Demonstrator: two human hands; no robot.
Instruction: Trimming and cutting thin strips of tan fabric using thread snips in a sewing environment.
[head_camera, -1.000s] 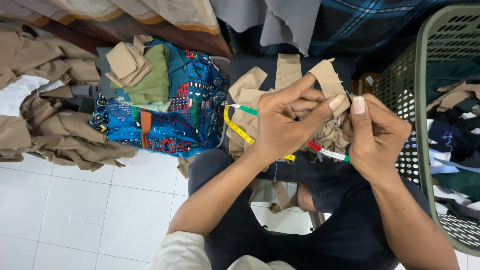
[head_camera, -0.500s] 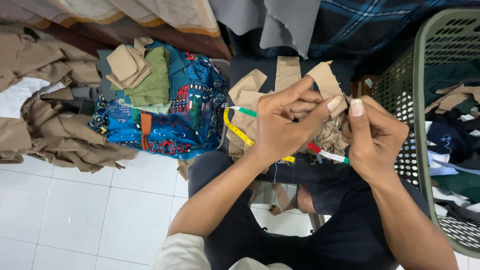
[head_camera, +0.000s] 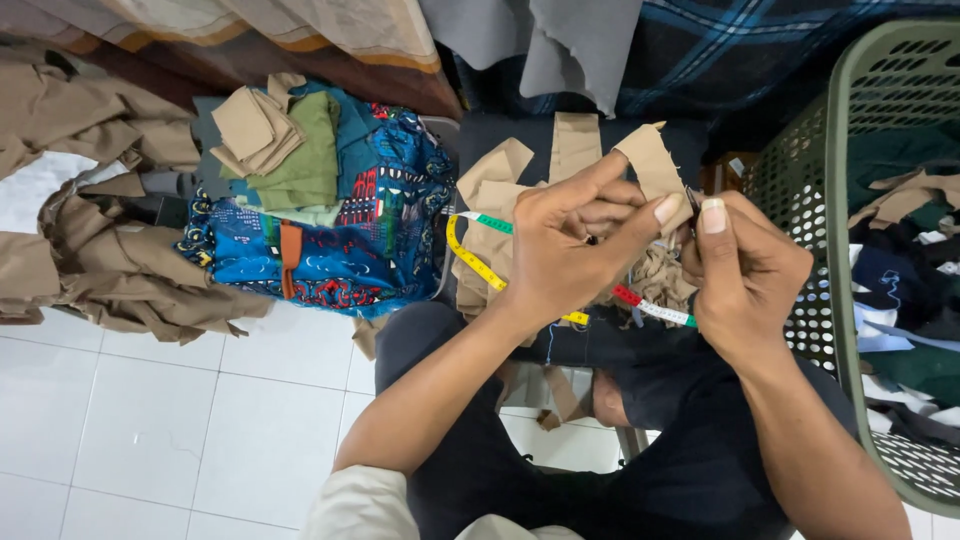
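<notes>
Off to the right of your right hand (head_camera: 748, 275) stands the green plastic basket (head_camera: 850, 180), full of dark and tan scraps. Well to the left of your left hand (head_camera: 580, 245) lies the heap of tan cloth (head_camera: 110, 250) on the white tiled floor (head_camera: 150, 440). Nearer on that same side sits the blue patterned fabric (head_camera: 370, 230), with folded green and tan pieces on top of it. Beyond both your hands hang grey and dark checked cloths (head_camera: 720, 60).

Under your hands, on your lap, lie tan fabric strips (head_camera: 575, 145). A measuring tape (head_camera: 470, 255) runs beneath your left hand and comes out below your right hand.

Your left hand has its thumb and fingers pressed together on a tan strip (head_camera: 655, 165), which sticks up just past your fingertips. Your right hand is closed, thumb up, touching the left; what it pinches you cannot tell, as the fingers hide it.
</notes>
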